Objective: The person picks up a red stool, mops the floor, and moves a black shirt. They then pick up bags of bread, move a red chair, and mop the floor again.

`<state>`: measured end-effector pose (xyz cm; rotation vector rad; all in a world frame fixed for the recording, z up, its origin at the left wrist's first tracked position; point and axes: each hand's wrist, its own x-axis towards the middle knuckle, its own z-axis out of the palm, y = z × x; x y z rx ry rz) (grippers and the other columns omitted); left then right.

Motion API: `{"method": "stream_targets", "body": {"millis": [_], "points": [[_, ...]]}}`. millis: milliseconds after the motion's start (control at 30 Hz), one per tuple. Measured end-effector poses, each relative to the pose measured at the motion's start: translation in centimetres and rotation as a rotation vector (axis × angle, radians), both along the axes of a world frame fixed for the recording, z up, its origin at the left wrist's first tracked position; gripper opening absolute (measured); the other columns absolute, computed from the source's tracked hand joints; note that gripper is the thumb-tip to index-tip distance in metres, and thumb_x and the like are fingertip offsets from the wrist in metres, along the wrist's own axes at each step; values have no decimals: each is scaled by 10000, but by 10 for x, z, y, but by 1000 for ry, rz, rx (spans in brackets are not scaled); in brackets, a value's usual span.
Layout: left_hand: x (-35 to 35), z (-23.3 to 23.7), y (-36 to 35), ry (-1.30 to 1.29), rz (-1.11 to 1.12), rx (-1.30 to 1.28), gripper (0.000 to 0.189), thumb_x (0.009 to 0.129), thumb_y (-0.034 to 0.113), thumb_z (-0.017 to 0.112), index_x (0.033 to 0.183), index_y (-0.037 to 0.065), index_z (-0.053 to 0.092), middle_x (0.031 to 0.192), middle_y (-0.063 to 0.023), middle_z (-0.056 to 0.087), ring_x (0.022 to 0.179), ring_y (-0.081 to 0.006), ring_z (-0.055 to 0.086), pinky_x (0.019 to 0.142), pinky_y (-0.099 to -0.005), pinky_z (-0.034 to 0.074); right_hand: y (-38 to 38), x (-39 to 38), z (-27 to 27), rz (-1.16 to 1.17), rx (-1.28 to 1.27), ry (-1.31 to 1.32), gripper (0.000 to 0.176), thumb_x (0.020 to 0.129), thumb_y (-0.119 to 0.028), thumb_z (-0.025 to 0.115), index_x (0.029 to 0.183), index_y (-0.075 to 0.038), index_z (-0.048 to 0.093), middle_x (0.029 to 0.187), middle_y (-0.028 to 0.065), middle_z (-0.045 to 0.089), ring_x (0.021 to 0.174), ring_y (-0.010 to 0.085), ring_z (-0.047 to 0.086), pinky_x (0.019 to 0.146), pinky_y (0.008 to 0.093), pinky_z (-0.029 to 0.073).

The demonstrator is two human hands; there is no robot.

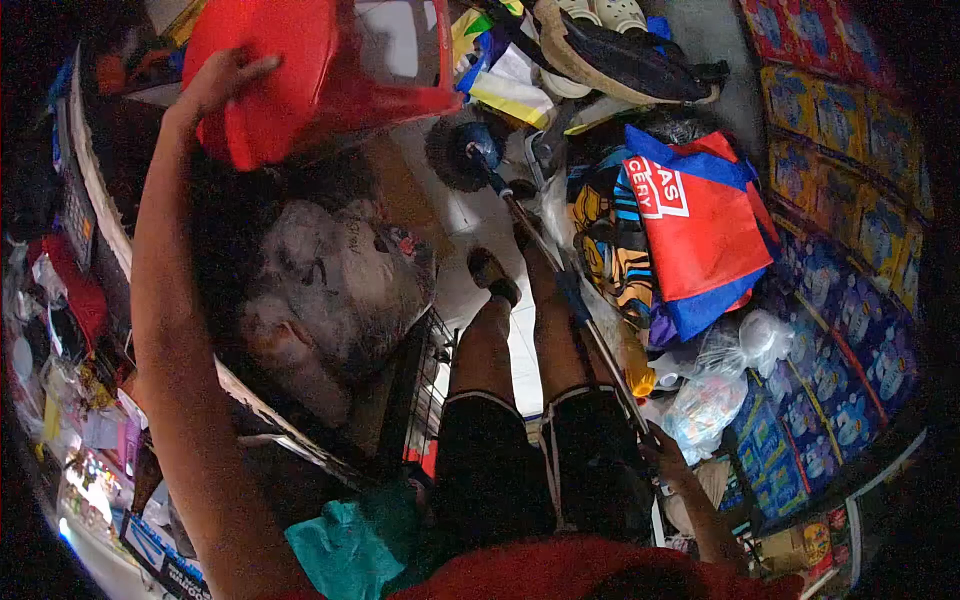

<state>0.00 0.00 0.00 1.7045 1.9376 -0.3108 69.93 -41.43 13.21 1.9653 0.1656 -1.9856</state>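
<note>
At the upper left, my left hand (222, 82) rests on a red plastic chair or stool (290, 75), its thumb apart from the other fingers, which lie along the red surface. My right hand (665, 452), low on the right, is closed around a long thin pole (590, 325). The pole runs up and left to a dark round mop or brush head (470, 150) on the light tiled floor (462, 210). That head lies just below the red plastic piece.
Filled plastic bags (340, 270) lie left of my legs. A red and blue bag (700, 225) stands on the right. Stacked blue packs (840, 340) line the right side. Beige clogs (620, 14) and a dark bag (630, 60) are at the top. A teal cloth (345, 550) hangs low left.
</note>
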Motion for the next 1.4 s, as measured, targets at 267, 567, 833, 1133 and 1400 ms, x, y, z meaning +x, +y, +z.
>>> {"method": "stream_targets", "body": {"millis": [267, 567, 833, 1133, 1400], "points": [[4, 5, -13, -52, -131, 141, 556, 734, 538, 578, 768, -16, 574, 589, -94, 538, 470, -177, 535, 455, -330, 416, -2, 15, -8, -35, 93, 68, 534, 799, -89, 554, 1286, -150, 344, 734, -15, 526, 507, 64, 466, 415, 191, 383], [10, -65, 5, 1, -2, 22, 698, 675, 651, 541, 723, -44, 584, 560, -186, 556, 499, -272, 580, 539, -403, 453, 4, 17, -8, 26, 121, 83, 487, 812, -178, 571, 1256, -124, 380, 671, -43, 482, 497, 55, 443, 406, 193, 366], [23, -118, -24, -10, -112, -43, 779, 674, 696, 480, 780, -66, 603, 682, -240, 578, 726, -350, 594, 702, -443, 428, -1, 18, -13, 123, 170, 21, 321, 834, -127, 527, 1152, -115, 478, 692, -27, 523, 515, 46, 474, 410, 203, 387], [29, -137, 38, -65, -60, -133, 648, 730, 581, 525, 945, -27, 580, 893, -248, 582, 862, -364, 561, 800, -405, 424, 13, 6, -14, -174, -117, -124, 422, 803, -91, 554, 1202, -61, 420, 858, -5, 536, 633, 83, 472, 568, 227, 410], [60, -177, 24, -391, 170, 321, 464, 769, 400, 578, 1032, 18, 559, 920, -190, 597, 840, -303, 581, 767, -388, 452, 36, -1, -11, 104, -3, -61, 206, 845, -187, 512, 1019, -80, 482, 649, -21, 477, 487, 68, 428, 409, 210, 348]]}}
